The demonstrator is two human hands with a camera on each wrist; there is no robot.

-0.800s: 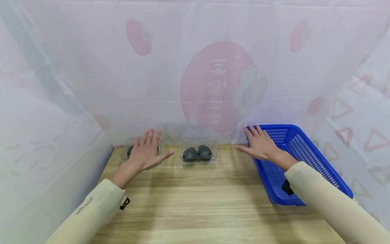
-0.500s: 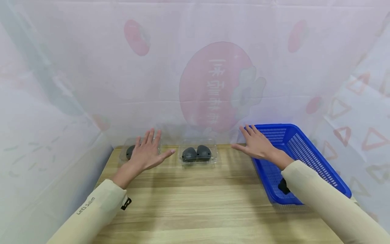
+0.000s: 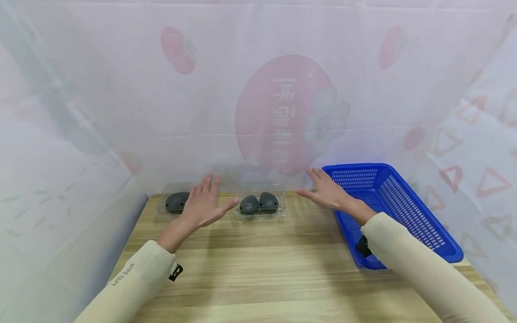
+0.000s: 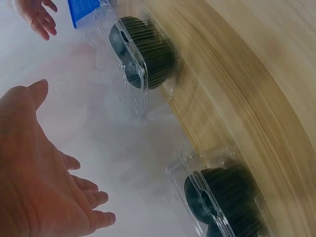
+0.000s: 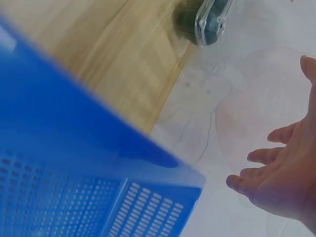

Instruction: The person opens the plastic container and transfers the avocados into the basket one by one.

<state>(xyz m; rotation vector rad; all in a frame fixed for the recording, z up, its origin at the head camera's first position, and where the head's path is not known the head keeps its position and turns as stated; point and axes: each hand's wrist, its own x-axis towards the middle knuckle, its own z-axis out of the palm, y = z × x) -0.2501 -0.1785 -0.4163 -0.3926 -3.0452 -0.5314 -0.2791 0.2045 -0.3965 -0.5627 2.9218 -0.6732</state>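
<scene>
My left hand [image 3: 203, 204] is held out with straight, spread fingers, overlapping the right part of the left clear plastic box [image 3: 161, 207]. Dark grey-green rounded things show inside that box. A second clear plastic box [image 3: 282, 204], with two dark rounded things [image 3: 269, 202] in it, stands just right of my left thumb. My right hand [image 3: 329, 193], fingers also extended, hovers by the far left corner of a blue basket [image 3: 420, 220]. Nothing is in either hand. In the left wrist view, both boxes lie beyond the left palm [image 4: 44, 182], apart from it.
Everything stands on a wood-grain table [image 3: 258, 269]. A whitish printed curtain [image 3: 194, 112] rises right behind the boxes and on both sides. The basket, with perforated walls, takes up the right side under my right forearm [image 3: 420, 264].
My left hand has shifted slightly right, uncovering more of the left box. My right hand has moved left, toward the middle. Both hands have stayed empty.
</scene>
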